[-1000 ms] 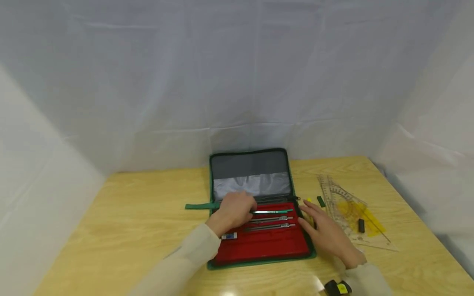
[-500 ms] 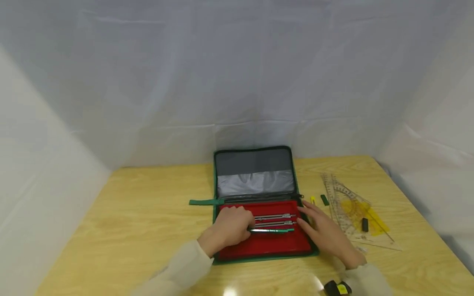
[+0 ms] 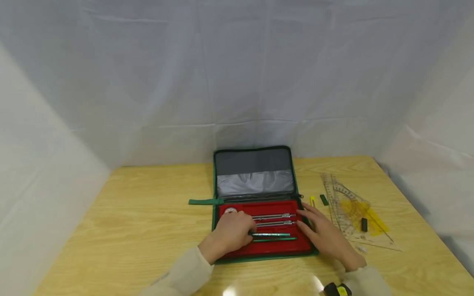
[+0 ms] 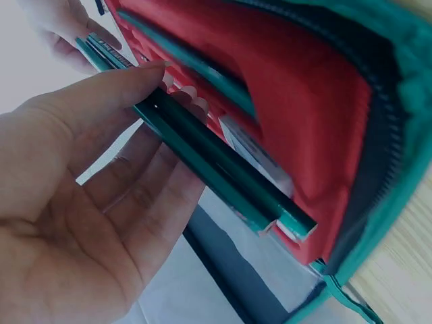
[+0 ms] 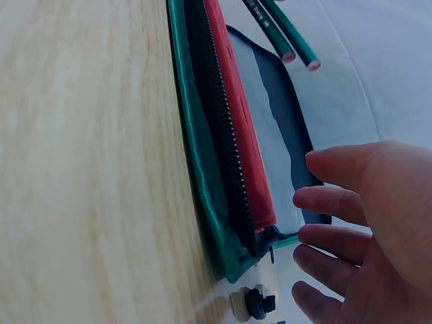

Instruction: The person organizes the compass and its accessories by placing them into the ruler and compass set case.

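My left hand (image 3: 233, 232) pinches two green pencils (image 4: 209, 162) between thumb and fingers, held side by side above the red tray (image 4: 304, 135) of a zip case. Another green pencil (image 4: 196, 67) lies in that tray. Behind the held pencils, in the left wrist view, sits a white eraser (image 4: 256, 155); in the head view the hand hides it. Two metal compasses (image 3: 286, 215) lie across the tray beyond the pencils. At the case's right edge is my right hand (image 3: 326, 232), fingers spread and nothing in them.
The case's grey lid (image 3: 252, 162) stands open at the back, a green strap (image 3: 201, 202) reaching left. To the right lie clear set squares (image 3: 342, 222), a yellow plastic piece (image 3: 375, 222), a black block (image 3: 364, 225), a green piece (image 3: 324, 200) and a small yellow item (image 3: 312, 201).
My left hand has moved from the tray's back toward its front with the pencils. A pencil now shows lying near the front, and a round white item is uncovered. My right hand stays nearly still.
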Demonstrator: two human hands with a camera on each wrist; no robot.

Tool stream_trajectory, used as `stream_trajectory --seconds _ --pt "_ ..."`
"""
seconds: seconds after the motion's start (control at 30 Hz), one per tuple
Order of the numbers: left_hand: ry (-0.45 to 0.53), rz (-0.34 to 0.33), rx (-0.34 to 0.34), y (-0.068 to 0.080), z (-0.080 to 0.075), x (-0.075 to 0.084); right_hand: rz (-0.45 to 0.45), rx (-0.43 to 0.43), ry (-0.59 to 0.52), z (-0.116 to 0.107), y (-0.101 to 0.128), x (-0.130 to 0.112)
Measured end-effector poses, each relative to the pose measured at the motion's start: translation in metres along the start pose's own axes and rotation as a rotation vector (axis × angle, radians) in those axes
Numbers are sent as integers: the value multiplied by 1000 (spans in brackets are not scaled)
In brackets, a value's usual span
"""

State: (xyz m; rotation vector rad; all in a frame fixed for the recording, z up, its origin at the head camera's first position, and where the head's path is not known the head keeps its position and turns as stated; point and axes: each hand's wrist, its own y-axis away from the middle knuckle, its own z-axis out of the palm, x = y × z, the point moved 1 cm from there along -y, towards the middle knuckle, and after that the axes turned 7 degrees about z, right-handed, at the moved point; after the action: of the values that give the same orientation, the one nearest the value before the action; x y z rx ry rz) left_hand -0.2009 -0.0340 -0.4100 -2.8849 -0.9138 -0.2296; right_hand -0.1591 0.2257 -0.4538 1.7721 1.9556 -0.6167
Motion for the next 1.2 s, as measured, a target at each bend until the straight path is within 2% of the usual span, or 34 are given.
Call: stream_trajectory --seconds 0.13,0.27,0.37,0.47,0.57,0.7,0.8,0.97,1.07,1.2 --pt "26 -37 19 11 -5 -7 -6 -6 11 1 1 -2" --pt "17 -112 85 28 -12 -22 -44 -40 31 4 4 -6" --pt "41 -229 136 48 -16 -40 -84 -88 35 6 8 -13" --pt "84 -384 161 72 -16 -63 -107 -136 52 6 15 -20" --pt "145 -531 159 98 -15 -84 -122 -183 93 6 22 -27" --pt "204 -645 132 124 -15 -101 -148 -244 140 8 33 -35" --pt "224 -676 110 132 -14 -108 -140 -303 160 10 42 -41" --pt "243 -726 90 136 -12 -115 -159 -389 190 15 50 -47" --pt "247 -750 83 135 -12 -116 -178 -399 206 18 52 -47" --pt "249 -747 72 134 -11 -116 -174 -391 219 18 54 -46"
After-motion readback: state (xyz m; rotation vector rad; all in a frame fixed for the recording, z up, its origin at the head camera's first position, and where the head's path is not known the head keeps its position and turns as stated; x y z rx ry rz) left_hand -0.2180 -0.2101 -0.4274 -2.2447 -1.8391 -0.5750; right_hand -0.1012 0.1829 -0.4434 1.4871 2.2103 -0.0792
